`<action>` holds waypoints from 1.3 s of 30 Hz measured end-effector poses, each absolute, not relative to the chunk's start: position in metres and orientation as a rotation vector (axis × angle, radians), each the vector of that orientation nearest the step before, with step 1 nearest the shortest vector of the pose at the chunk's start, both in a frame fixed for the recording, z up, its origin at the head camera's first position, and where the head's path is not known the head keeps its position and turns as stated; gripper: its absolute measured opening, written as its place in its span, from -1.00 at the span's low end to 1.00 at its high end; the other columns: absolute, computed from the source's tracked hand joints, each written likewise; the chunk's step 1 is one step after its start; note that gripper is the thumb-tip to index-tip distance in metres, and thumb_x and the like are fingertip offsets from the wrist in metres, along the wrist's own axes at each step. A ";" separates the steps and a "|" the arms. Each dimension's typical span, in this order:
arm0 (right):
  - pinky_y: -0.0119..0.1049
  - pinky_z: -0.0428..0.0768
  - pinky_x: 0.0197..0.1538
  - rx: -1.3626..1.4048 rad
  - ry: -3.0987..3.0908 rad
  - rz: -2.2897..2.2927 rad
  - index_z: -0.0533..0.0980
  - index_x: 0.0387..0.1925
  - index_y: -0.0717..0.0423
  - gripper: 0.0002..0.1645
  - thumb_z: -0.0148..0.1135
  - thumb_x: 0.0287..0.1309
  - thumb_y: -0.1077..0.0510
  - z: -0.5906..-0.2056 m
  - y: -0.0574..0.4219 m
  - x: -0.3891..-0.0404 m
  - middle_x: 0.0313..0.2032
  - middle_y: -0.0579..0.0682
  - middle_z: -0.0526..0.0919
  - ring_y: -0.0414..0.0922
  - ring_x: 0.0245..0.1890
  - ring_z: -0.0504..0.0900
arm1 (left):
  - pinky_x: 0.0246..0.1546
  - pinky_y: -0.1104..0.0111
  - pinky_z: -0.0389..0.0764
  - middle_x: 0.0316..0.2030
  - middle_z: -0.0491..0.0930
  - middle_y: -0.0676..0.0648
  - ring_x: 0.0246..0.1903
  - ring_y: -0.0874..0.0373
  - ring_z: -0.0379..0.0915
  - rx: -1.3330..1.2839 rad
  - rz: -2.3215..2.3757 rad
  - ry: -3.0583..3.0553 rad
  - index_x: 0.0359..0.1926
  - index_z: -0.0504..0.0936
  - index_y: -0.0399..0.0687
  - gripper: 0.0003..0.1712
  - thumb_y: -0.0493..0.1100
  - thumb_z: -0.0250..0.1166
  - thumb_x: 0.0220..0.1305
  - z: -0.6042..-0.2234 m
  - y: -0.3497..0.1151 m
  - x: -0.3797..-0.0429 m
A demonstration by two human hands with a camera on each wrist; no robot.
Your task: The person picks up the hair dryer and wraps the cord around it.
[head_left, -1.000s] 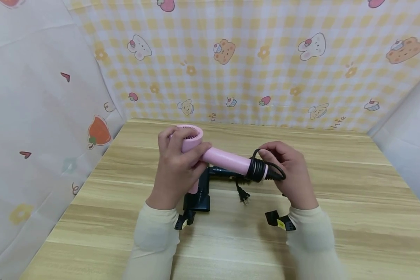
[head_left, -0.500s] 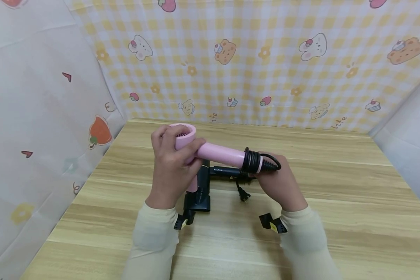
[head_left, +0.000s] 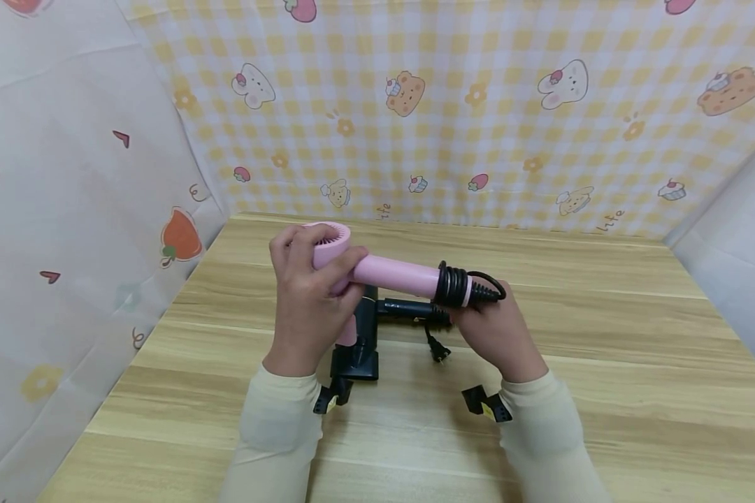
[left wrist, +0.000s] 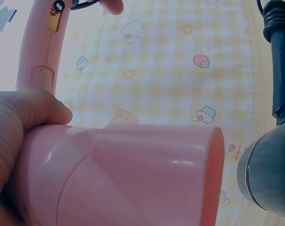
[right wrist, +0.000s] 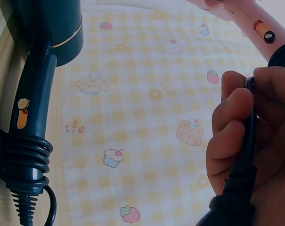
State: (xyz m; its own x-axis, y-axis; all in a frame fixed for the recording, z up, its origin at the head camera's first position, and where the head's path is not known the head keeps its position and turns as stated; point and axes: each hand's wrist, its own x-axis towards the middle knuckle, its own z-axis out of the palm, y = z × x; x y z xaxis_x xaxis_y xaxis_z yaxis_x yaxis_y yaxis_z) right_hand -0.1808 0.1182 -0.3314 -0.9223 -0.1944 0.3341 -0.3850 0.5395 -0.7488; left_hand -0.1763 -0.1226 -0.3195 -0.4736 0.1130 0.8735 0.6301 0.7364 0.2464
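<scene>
My left hand [head_left: 305, 300] grips a pink hair dryer [head_left: 403, 274] by its head, the thumb near where the handle joins. The dryer is raised above the table, its handle pointing right. A black cord [head_left: 453, 287] is wound in several loops round the handle's end. My right hand [head_left: 497, 335] is just below that end. In the right wrist view its fingers curl round a length of black cord [right wrist: 249, 136], which runs down into a thicker black end piece [right wrist: 232, 200]. Beneath lies a dark hair dryer [right wrist: 31, 89], partly hidden by the pink one in the head view.
A black two-pin plug [head_left: 438, 349] lies on the wooden table [head_left: 415, 447] beside the dark dryer's handle. Behind the table hangs a yellow checked cloth [head_left: 478, 126], with a white printed cloth [head_left: 88, 230] at the left. Each wrist wears a small black camera mount.
My right hand has moved left and down, from beside the handle's end to below it. My left hand has shifted slightly left with the pink hair dryer.
</scene>
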 end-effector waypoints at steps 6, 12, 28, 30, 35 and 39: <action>-0.17 0.48 -0.40 0.459 -2.607 1.348 0.58 -0.47 0.13 -0.88 0.26 0.12 0.35 -0.331 0.118 -0.181 -0.60 -0.06 0.53 -0.10 -0.57 0.47 | 0.08 -0.03 0.31 0.03 0.45 -0.17 0.11 -0.23 0.17 -0.566 -0.681 -2.007 -0.24 0.80 -0.03 -0.71 -0.36 0.48 -0.06 -0.319 -0.122 -0.176; -0.19 0.43 -0.40 0.432 -2.601 1.335 0.49 -0.57 0.11 -0.79 0.19 0.08 0.41 -0.331 0.119 -0.180 -0.61 -0.08 0.44 -0.12 -0.57 0.39 | 0.10 -0.02 0.34 0.03 0.44 -0.17 0.14 -0.23 0.15 -0.588 -0.668 -2.030 -0.22 0.80 -0.02 -0.71 -0.34 0.49 -0.03 -0.318 -0.120 -0.175; -0.09 0.52 -0.39 0.620 -2.489 1.006 0.56 -0.52 0.18 -0.85 0.32 0.11 0.38 -0.339 0.123 -0.185 -0.62 -0.02 0.53 -0.08 -0.60 0.47 | 0.08 -0.02 0.33 0.00 0.46 -0.20 0.09 -0.25 0.17 -0.607 -0.644 -2.013 -0.25 0.81 -0.04 -0.74 -0.32 0.50 -0.05 -0.320 -0.116 -0.179; -0.15 0.48 -0.39 0.544 -2.556 1.148 0.57 -0.48 0.14 -0.87 0.29 0.16 0.34 -0.336 0.122 -0.185 -0.56 -0.06 0.52 -0.11 -0.56 0.42 | 0.08 -0.02 0.33 0.01 0.46 -0.19 0.10 -0.25 0.18 -0.576 -0.659 -2.015 -0.26 0.81 -0.04 -0.74 -0.32 0.52 -0.06 -0.320 -0.117 -0.178; -0.23 0.48 -0.36 0.708 -2.659 1.135 0.65 -0.28 0.05 -0.93 0.27 0.26 0.25 -0.329 0.122 -0.180 -0.50 -0.14 0.54 -0.20 -0.53 0.43 | 0.07 -0.04 0.32 0.02 0.47 -0.19 0.11 -0.25 0.17 -0.503 -0.722 -2.012 -0.26 0.81 -0.06 -0.74 -0.34 0.51 -0.06 -0.321 -0.119 -0.178; -0.32 0.44 -0.44 0.925 -2.733 1.014 0.64 -0.34 0.00 -0.87 0.22 0.26 0.26 -0.321 0.126 -0.172 -0.53 -0.24 0.55 -0.30 -0.59 0.38 | 0.06 -0.05 0.32 0.02 0.46 -0.21 0.12 -0.26 0.16 -0.472 -0.733 -2.021 -0.25 0.82 -0.07 -0.74 -0.35 0.48 -0.05 -0.323 -0.121 -0.179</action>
